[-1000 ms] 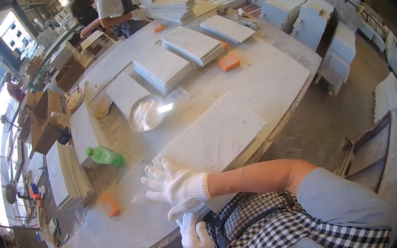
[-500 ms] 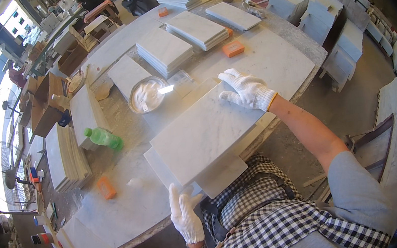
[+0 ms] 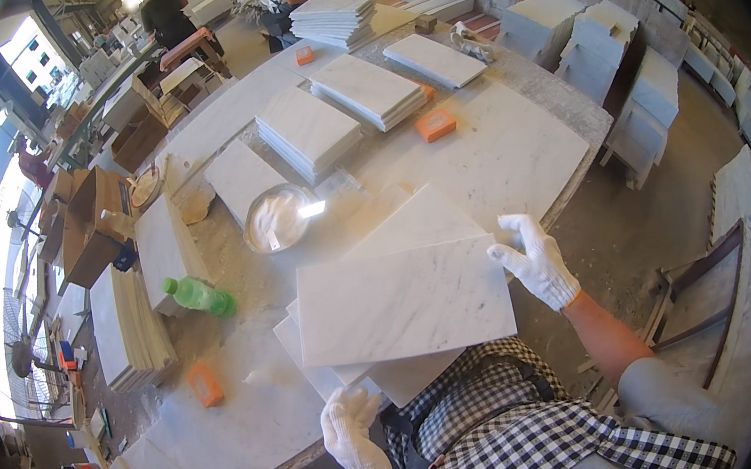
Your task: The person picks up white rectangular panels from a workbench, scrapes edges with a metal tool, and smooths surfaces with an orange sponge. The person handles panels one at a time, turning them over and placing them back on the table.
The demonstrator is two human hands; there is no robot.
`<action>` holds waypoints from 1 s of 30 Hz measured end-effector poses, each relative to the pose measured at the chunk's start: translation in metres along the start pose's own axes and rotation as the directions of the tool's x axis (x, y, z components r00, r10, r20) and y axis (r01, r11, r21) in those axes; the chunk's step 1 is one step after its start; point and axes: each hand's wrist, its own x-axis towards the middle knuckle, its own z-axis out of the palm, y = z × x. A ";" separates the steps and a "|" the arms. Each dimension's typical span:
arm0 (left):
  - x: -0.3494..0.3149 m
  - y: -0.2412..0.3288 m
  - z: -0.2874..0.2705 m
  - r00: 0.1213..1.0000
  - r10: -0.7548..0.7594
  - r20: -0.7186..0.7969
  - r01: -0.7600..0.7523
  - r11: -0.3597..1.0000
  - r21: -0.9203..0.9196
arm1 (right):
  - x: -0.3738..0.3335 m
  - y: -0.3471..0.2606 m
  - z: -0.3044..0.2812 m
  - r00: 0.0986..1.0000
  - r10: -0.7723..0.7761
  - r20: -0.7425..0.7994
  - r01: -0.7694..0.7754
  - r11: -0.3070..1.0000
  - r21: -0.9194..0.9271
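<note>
A white, grey-veined marble tile (image 3: 403, 302) lies crosswise on top of other tiles at the near edge of the table. Beneath it, another tile (image 3: 425, 214) shows at an angle, its far corner poking out. My right hand (image 3: 541, 265), in a white knit glove, is by the tile's right edge. Its fingers are spread, and the thumb tip is at or close to that edge. Below the near left corner is my gloved left hand (image 3: 355, 436), fingers bent and loosely apart, holding nothing I can see. Whether it touches the lower tiles cannot be made out.
A round bowl of whitish material (image 3: 277, 219) stands beyond the tile. A green bottle (image 3: 201, 296) lies to the left, near an orange block (image 3: 205, 385). Tile stacks (image 3: 310, 129) line the far side, with another orange block (image 3: 436, 125). Two people (image 3: 167, 20) are farther back.
The top tile has turned clockwise from slanting to nearly level, uncovering the tile below. My right hand has come off its far corner, moving right and nearer. The left hand's fingers have bent.
</note>
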 end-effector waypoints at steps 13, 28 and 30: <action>0.002 -0.007 0.035 0.909 -0.232 0.346 0.084 0.916 0.392 | -0.043 -0.020 0.017 0.631 0.048 0.774 -0.766 0.195 0.612; -0.015 0.041 0.091 0.780 -0.173 0.601 0.028 0.970 0.242 | -0.033 0.016 -0.033 0.872 0.159 0.462 -0.463 -0.037 0.886; -0.016 0.042 0.091 0.803 -0.081 0.590 -0.088 0.964 0.252 | -0.023 0.037 -0.044 0.943 0.138 0.304 -0.306 -0.007 0.952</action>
